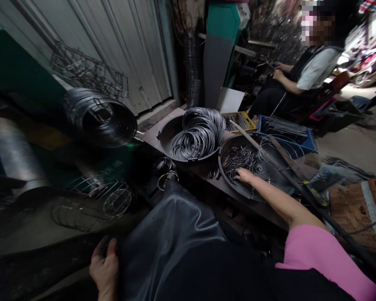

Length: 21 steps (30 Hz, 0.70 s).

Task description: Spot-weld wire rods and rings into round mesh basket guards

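Observation:
My right hand [245, 175] reaches into a wide dark pan [268, 190] and pinches at the near edge of a pile of short metal wire pieces [242, 159]. Its fingertips are partly lost among the dark pieces. Low on the left, beside the dark apron [175, 221] over my lap, my left hand [105, 265] is raised with thumb and finger apart and nothing visible in it. Left of the wire pieces, a second round pan [166, 136] bears stacked wire rings [199, 136].
A large wire coil [100, 119] and a round wire cage [94, 205] stand at left. Behind the pans are a yellow basket [252, 125] and a blue crate [310, 144] of metal rods. A wooden stick [246, 134] crosses the right pan. Another person [313, 71] sits at back right.

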Motion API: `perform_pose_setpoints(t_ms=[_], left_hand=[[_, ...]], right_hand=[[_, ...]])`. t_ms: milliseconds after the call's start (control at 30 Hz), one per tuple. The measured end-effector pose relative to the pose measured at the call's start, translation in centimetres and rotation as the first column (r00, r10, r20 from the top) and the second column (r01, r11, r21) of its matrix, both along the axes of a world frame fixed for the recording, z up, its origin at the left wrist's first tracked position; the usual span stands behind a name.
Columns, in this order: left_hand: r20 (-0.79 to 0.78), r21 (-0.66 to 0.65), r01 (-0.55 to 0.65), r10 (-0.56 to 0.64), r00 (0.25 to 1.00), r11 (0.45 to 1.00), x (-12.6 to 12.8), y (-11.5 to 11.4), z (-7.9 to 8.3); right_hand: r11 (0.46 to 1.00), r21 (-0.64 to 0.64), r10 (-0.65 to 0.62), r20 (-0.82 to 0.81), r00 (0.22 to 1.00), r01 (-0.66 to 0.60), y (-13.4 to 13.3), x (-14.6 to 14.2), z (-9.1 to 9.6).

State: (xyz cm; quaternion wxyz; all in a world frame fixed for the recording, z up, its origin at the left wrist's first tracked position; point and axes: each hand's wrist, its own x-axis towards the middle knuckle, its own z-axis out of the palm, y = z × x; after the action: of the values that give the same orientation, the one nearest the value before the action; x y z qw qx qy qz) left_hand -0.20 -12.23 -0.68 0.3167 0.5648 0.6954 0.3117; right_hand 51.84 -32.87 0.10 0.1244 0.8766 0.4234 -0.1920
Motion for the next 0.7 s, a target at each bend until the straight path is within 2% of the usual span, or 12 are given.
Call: perform_pose_setpoints(t_ms=[133, 300, 567, 700], left_hand=[[0.025, -0.005, -0.025, 0.026, 0.999, 1.0, -0.7, 0.2, -0.4], [0.014, -0.058, -0.047, 0.048, 0.999, 0.997, -1.4, 0.3, -1.1], [-0.034, -0.059, 0.063, -0.065, 0.997, 0.996, -1.6, 0.7, -3.2], [-0.046, -0.058, 0.103, -0.106, 0.993, 0.993, -1.7, 1.4, -4.2]], right_hand=[[0.999, -0.011, -0.036, 0.015, 0.999, 0.036, 0.5, -0.6, 0.5], [0.995, 0.007, -0.1, 0.059, 0.993, 0.099, 1.5, -2.0, 0.1], [0.964, 0.035, -0.264, 0.047, 0.963, 0.262, 2.1, -3.3, -1.0], [0.967, 0.053, -0.254, 0.1, 0.962, 0.25, 1.9, -4.3, -1.0]])
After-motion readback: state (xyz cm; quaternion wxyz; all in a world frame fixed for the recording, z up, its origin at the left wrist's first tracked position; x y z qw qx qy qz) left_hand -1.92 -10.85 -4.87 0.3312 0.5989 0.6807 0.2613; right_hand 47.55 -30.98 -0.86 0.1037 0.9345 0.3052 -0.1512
